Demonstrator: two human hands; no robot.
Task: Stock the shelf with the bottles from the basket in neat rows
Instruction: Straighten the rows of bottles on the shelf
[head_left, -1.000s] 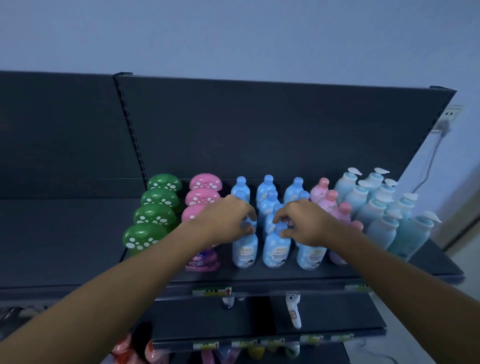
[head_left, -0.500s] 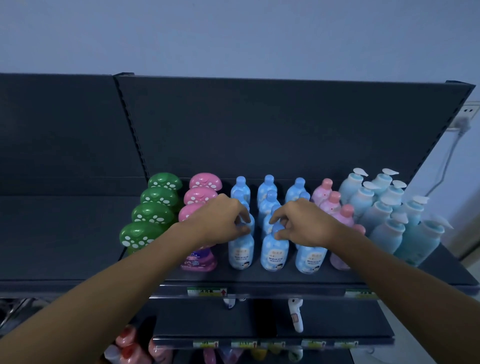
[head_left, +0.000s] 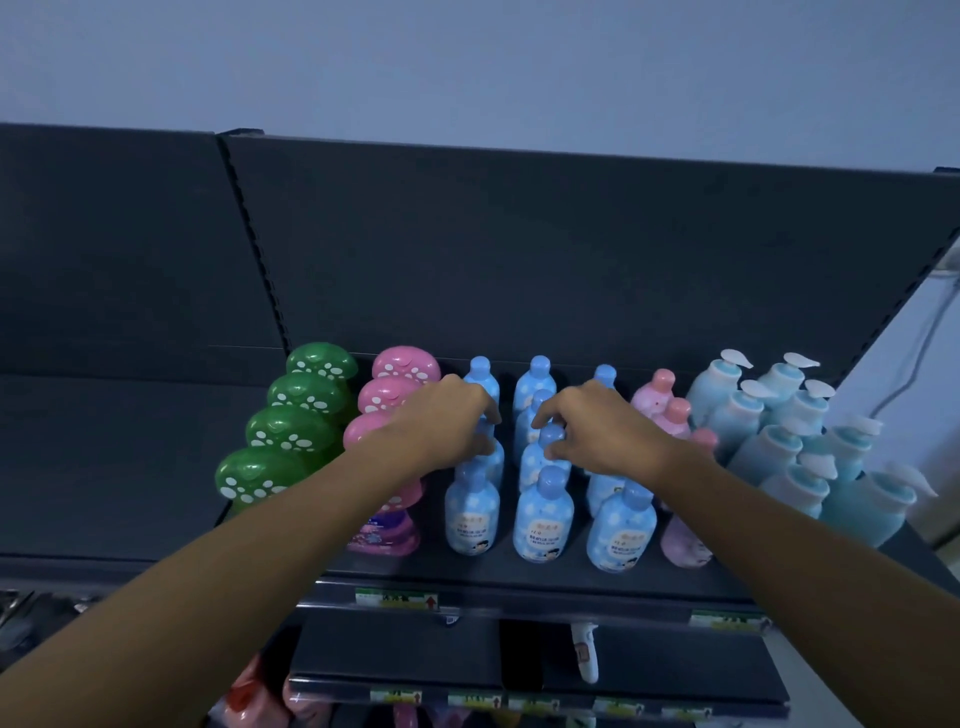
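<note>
Pale wall (head_left: 467, 62) rises behind the dark back panel (head_left: 571, 249) of a store shelf (head_left: 561, 570).

Head view:
- Bottles stand in columns running from the back panel toward the front edge. From left to right these are green mushroom-capped bottles (head_left: 291, 431), pink mushroom-capped bottles (head_left: 395, 395), three columns of blue bottles (head_left: 543, 514), pink bottles (head_left: 670, 410) and pump bottles (head_left: 779, 447).
- Narrow gaps separate the blue columns.
- The front blue bottles stand near the front edge, which carries a price label (head_left: 397, 598).
- The pump bottles reach the right end of the shelf.
- Dark shelf deck extends left of the green column.
- Left hand (head_left: 447, 426): its fingers (head_left: 483, 410) are curled over the cap of the left-column bottle (head_left: 492, 457), second from the front.
- Right hand (head_left: 602, 431): its fingers (head_left: 545, 415) and thumb pinch the cap of the middle-column bottle (head_left: 537, 460), also second from the front.
- Both forearms cross above the front edge.
- A lower shelf (head_left: 415, 649) sits beneath.
</note>
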